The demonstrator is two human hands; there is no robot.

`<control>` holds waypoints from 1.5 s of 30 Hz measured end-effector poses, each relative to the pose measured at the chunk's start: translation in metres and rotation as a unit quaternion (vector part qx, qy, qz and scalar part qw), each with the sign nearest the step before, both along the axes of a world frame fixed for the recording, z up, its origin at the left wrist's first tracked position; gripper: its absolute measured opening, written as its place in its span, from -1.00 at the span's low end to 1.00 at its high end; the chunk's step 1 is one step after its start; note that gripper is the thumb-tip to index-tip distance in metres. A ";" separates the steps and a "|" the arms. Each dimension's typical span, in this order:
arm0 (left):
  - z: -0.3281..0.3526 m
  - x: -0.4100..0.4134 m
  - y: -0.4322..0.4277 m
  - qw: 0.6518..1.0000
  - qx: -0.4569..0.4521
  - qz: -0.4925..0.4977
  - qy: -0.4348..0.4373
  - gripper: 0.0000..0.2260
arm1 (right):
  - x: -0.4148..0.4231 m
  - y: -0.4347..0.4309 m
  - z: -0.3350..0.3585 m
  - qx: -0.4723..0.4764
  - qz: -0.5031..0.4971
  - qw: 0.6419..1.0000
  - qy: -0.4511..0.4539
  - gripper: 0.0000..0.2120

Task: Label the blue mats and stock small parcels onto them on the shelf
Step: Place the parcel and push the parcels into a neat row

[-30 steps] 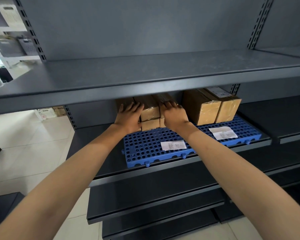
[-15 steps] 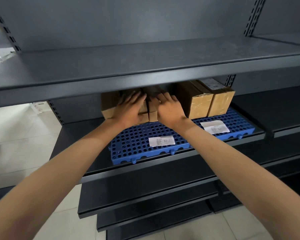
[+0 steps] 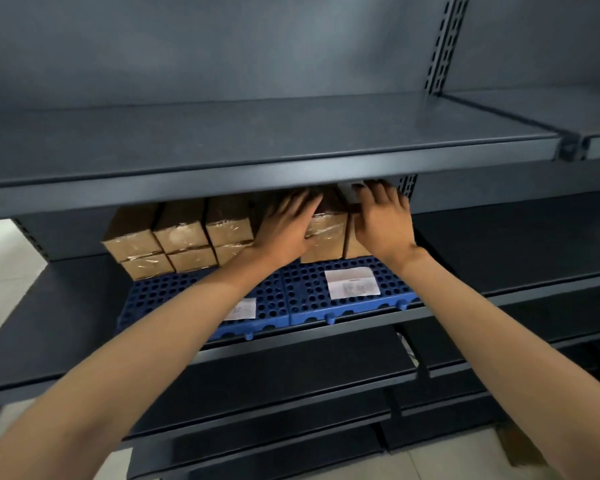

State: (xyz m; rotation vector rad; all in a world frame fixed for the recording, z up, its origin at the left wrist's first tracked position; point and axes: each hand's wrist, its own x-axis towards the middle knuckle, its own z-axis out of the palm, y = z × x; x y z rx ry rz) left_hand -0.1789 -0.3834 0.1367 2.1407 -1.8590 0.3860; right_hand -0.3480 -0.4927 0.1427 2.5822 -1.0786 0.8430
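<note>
Two blue perforated mats [image 3: 305, 294] lie side by side on the middle shelf. Each carries a white label: the left label [image 3: 240, 309] is partly under my forearm, the right label [image 3: 352, 282] is in full view. Several small taped parcels [image 3: 181, 237] stand stacked in two layers at the back of the left mat. Two taller brown parcels [image 3: 326, 233] stand on the right mat. My left hand [image 3: 286, 226] wraps the left tall parcel's front left corner. My right hand [image 3: 381, 220] presses on the right tall parcel, mostly covering it.
The grey shelf board above [image 3: 257, 174] overhangs the parcels and hides their tops and my fingertips. Bare dark shelf [image 3: 59, 313] lies left of the mats and more [image 3: 513, 247] to the right. Lower shelves [image 3: 291, 372] jut out below. A slotted upright [image 3: 444, 43] stands at the back right.
Both hands left the small parcels and moved right onto the tall parcels. The small parcels now stand free at the left. The view shifted rightward.
</note>
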 end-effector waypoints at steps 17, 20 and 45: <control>-0.020 -0.041 -0.040 0.993 -0.004 0.106 -0.043 -0.42 | -0.036 -0.047 -0.033 0.110 0.166 0.980 0.024 -0.44; -0.026 -0.040 -0.039 0.993 0.002 0.103 -0.058 -0.34 | -0.039 -0.047 -0.035 0.117 0.188 0.975 -0.020 -0.41; -0.134 0.000 0.188 0.963 -0.092 0.187 0.172 -0.39 | -0.048 0.065 -0.132 0.169 0.184 0.968 0.021 -0.33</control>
